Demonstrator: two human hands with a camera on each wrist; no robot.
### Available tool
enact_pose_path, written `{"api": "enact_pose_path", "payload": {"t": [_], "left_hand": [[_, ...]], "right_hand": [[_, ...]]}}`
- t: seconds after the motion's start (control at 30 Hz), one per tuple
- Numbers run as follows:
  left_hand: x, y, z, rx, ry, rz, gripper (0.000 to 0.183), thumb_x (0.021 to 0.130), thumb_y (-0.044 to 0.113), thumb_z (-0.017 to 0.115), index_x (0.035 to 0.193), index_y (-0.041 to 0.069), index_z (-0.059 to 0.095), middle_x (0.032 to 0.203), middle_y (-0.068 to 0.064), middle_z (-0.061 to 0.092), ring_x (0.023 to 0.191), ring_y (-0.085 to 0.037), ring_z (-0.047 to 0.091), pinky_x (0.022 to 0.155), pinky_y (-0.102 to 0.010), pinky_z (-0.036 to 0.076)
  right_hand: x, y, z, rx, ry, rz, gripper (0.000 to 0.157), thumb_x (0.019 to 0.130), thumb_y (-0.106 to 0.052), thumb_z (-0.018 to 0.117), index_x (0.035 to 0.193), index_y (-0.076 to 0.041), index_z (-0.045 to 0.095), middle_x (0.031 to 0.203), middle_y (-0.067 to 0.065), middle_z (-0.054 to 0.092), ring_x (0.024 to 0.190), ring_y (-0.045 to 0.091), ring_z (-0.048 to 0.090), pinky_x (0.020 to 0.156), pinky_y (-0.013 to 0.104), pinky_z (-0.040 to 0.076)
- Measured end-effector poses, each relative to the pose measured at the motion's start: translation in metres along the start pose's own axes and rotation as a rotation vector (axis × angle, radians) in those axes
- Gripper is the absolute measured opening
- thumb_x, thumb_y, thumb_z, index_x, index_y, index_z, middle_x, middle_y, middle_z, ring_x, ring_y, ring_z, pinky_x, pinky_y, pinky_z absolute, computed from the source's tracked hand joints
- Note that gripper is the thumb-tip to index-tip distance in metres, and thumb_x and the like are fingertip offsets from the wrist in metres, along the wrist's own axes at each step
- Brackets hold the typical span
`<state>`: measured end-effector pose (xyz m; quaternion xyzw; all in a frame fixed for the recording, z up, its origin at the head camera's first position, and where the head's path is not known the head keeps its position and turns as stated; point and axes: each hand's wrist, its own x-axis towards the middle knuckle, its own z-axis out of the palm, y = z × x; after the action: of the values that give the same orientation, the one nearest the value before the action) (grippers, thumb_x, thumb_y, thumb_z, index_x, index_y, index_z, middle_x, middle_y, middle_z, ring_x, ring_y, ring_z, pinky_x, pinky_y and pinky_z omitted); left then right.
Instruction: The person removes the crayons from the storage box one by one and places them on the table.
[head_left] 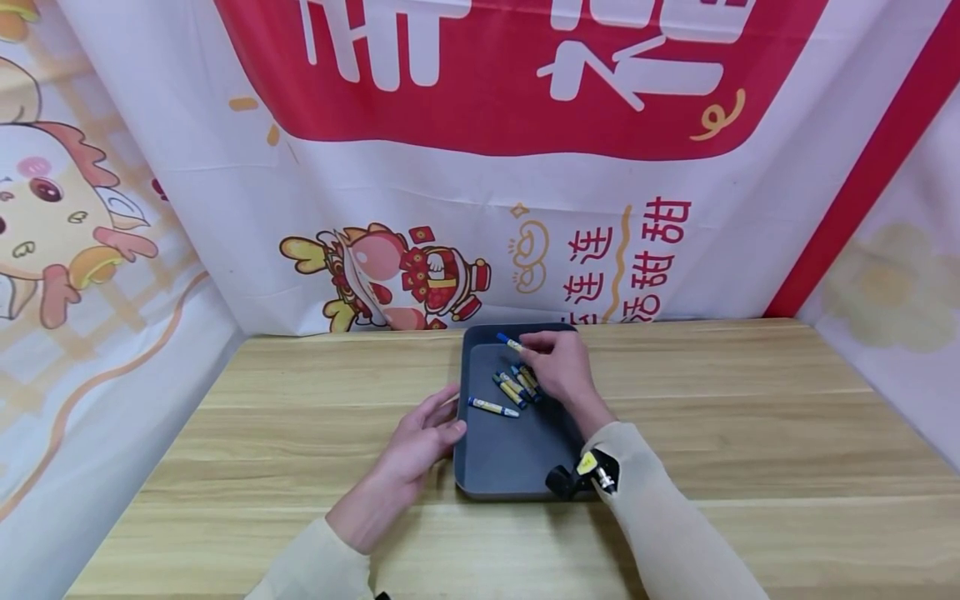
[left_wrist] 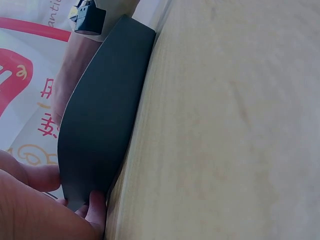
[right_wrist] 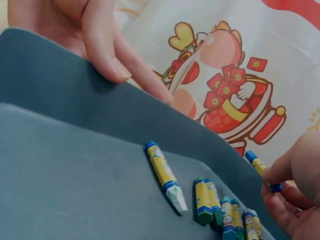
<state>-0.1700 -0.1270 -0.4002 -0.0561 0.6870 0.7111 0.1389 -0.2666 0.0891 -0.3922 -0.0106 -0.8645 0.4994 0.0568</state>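
Note:
A grey rectangular tray (head_left: 498, 458) lies on the table. My left hand (head_left: 420, 446) holds its left wall; in the right wrist view the thumb (right_wrist: 107, 55) lies over the rim, with another finger outside. Above the tray's far end, my right hand (head_left: 558, 367) pinches a crayon (right_wrist: 256, 161) with a yellow wrapper and blue bands. A white-tipped crayon (right_wrist: 162, 170) lies alone near the tray's left wall. Several more yellow-wrapped crayons (right_wrist: 204, 200) with green or blue ends lie beside one another; the right hand partly covers that group in the head view.
The wooden table (head_left: 750, 417) extends on both sides of the tray. Behind its far edge hangs a white and red printed cloth (head_left: 480, 183), close to the tray's far end. A small black camera (head_left: 562, 481) on the right wrist overhangs the tray's near right corner.

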Motion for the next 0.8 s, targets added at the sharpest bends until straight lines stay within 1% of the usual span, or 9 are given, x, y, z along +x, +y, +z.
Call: {"api": "enact_pose_path", "payload": {"t": [0.13, 0.23, 0.3, 0.43, 0.53, 0.63, 0.8], "left_hand": [[0.000, 0.001, 0.000, 0.005, 0.004, -0.004, 0.064, 0.104, -0.001, 0.057, 0.163, 0.015, 0.042, 0.166, -0.022, 0.044, 0.147, -0.040, 0.052, 0.122, -0.056, 0.042], [0.001, 0.000, 0.001, 0.007, 0.007, -0.007, 0.064, 0.104, -0.001, 0.057, 0.163, 0.016, 0.042, 0.166, -0.022, 0.044, 0.148, -0.040, 0.052, 0.122, -0.056, 0.042], [0.001, 0.001, 0.000, 0.007, 0.006, -0.011, 0.064, 0.104, -0.001, 0.057, 0.163, 0.016, 0.042, 0.167, -0.021, 0.044, 0.148, -0.040, 0.051, 0.123, -0.056, 0.041], [0.001, 0.001, 0.001, 0.010, 0.006, -0.022, 0.063, 0.105, 0.001, 0.057, 0.163, 0.018, 0.042, 0.167, -0.020, 0.043, 0.149, -0.039, 0.051, 0.124, -0.057, 0.041], [0.002, 0.001, 0.001, 0.013, 0.007, -0.022, 0.063, 0.105, 0.001, 0.057, 0.163, 0.018, 0.042, 0.167, -0.020, 0.043, 0.148, -0.039, 0.051, 0.123, -0.057, 0.041], [0.001, 0.001, 0.001, 0.015, 0.011, -0.019, 0.064, 0.104, 0.001, 0.058, 0.163, 0.018, 0.042, 0.167, -0.021, 0.043, 0.148, -0.039, 0.052, 0.123, -0.056, 0.042], [0.000, 0.001, 0.001, 0.017, 0.016, -0.017, 0.064, 0.104, 0.001, 0.058, 0.163, 0.017, 0.042, 0.167, -0.021, 0.044, 0.147, -0.039, 0.052, 0.122, -0.056, 0.043]], "right_hand": [[-0.001, -0.003, -0.003, 0.019, 0.002, 0.008, 0.022, 0.100, -0.015, 0.072, 0.119, -0.012, 0.081, 0.114, 0.011, 0.078, 0.100, 0.025, 0.070, 0.086, 0.037, 0.057], [-0.002, -0.005, -0.007, 0.041, 0.003, 0.008, 0.022, 0.101, -0.016, 0.071, 0.120, -0.012, 0.081, 0.113, 0.012, 0.077, 0.095, 0.024, 0.068, 0.079, 0.031, 0.053], [-0.002, -0.005, -0.010, 0.055, 0.005, 0.002, 0.022, 0.102, -0.016, 0.070, 0.121, -0.011, 0.081, 0.114, 0.012, 0.076, 0.094, 0.023, 0.066, 0.076, 0.029, 0.051], [-0.001, -0.005, -0.018, 0.077, 0.014, -0.010, 0.022, 0.103, -0.017, 0.069, 0.121, -0.011, 0.080, 0.116, 0.012, 0.075, 0.097, 0.023, 0.064, 0.079, 0.030, 0.050], [0.000, -0.005, -0.024, 0.082, 0.038, -0.016, 0.022, 0.102, -0.017, 0.070, 0.121, -0.011, 0.080, 0.118, 0.012, 0.075, 0.101, 0.024, 0.065, 0.081, 0.031, 0.050], [0.001, -0.005, -0.032, 0.098, 0.070, -0.017, 0.022, 0.102, -0.018, 0.071, 0.120, -0.010, 0.081, 0.117, 0.012, 0.076, 0.101, 0.024, 0.064, 0.082, 0.032, 0.050], [-0.001, -0.003, -0.047, 0.157, 0.088, 0.028, 0.023, 0.103, -0.021, 0.070, 0.122, -0.012, 0.080, 0.118, 0.012, 0.074, 0.100, 0.023, 0.061, 0.083, 0.033, 0.049]]}}
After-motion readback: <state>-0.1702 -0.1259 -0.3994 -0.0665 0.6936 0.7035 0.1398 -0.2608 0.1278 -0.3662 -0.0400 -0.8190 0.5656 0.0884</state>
